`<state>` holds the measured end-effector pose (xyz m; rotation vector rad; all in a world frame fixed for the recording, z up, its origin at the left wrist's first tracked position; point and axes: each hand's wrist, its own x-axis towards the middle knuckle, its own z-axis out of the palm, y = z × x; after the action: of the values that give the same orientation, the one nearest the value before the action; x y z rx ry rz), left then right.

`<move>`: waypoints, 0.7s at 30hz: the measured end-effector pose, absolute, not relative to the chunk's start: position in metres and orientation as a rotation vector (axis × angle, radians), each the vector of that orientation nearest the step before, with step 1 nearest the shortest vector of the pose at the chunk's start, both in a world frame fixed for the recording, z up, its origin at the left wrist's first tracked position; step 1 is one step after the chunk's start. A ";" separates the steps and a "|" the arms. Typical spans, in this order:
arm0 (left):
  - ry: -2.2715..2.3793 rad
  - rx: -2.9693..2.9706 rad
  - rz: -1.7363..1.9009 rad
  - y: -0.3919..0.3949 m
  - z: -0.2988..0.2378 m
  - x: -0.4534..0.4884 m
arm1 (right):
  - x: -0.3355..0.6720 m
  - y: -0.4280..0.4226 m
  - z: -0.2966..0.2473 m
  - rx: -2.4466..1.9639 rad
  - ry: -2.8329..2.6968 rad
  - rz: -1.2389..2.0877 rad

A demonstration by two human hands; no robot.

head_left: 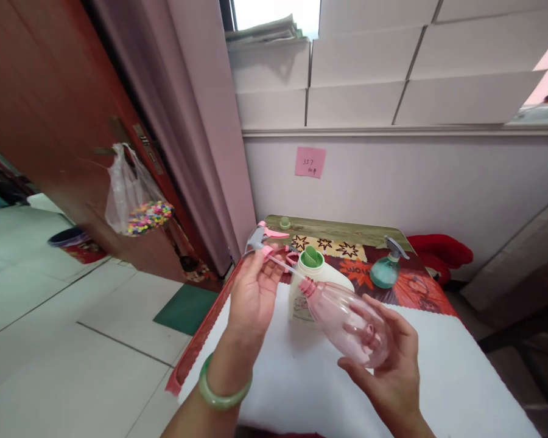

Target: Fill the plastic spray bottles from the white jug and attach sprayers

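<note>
A see-through pink spray bottle [349, 322], tilted with its neck up and to the left, is held by my right hand [393, 353]. My left hand [253, 292] has its fingers closed around the collar of a grey and pink spray head [258, 237]. The spray head's thin dip tube [283, 264] slants down to the bottle's mouth; whether its tip is inside I cannot tell. Just behind the bottle stands a white jug [299, 304] with a green opening, partly hidden by the bottle. A jade-green bangle [223, 398] circles my left wrist.
A teal spray bottle [385, 271] stands at the table's right. A small green cap [285, 222] lies near the back edge. White sheeting [420, 377] covers the table's front. Left are a door [50, 79] with a hanging bag of coloured beads [148, 216] and a bucket [75, 243].
</note>
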<state>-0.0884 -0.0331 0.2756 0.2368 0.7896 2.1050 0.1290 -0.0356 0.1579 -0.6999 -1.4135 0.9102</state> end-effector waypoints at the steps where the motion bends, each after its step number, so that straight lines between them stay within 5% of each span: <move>1: 0.779 0.270 2.088 -0.034 0.273 -0.083 | 0.125 -0.036 0.158 -0.698 -1.419 0.884; 21: 0.743 0.257 2.023 -0.048 0.269 -0.063 | 0.117 -0.035 0.161 -0.685 -1.492 0.503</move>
<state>-0.0631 -0.0477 0.2695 0.2575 0.7433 2.0232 0.1172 -0.0350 0.1607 -0.6853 -1.4918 0.5033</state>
